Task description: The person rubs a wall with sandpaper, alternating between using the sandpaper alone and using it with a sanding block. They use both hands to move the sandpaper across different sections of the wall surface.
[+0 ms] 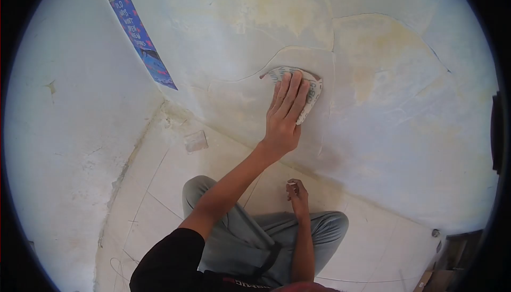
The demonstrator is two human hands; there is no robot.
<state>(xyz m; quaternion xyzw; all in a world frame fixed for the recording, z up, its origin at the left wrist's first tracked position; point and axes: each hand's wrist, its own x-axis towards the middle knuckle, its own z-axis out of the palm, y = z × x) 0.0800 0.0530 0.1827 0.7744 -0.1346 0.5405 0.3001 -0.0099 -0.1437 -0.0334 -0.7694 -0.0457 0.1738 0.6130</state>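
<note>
My left hand [287,103] reaches up and presses a sheet of sandpaper [314,98] flat against the wall [383,132]. Its fingers lie stretched over the printed backing, and a reddish-brown edge shows at the upper corners of the sheet. Thin raised lines and yellowish patches mark the wall around it. Lower down, my right hand [298,193] hangs near my right knee with its fingers curled in. A small pale spot shows at those fingertips; I cannot make out whether it is an object.
A small square piece [196,141] lies on the tiled floor [159,185] near the corner. A blue printed strip [139,34] hangs along the wall corner. Brown boxes [447,265] stand at lower right, and a thin loop of wire [116,265] lies at lower left.
</note>
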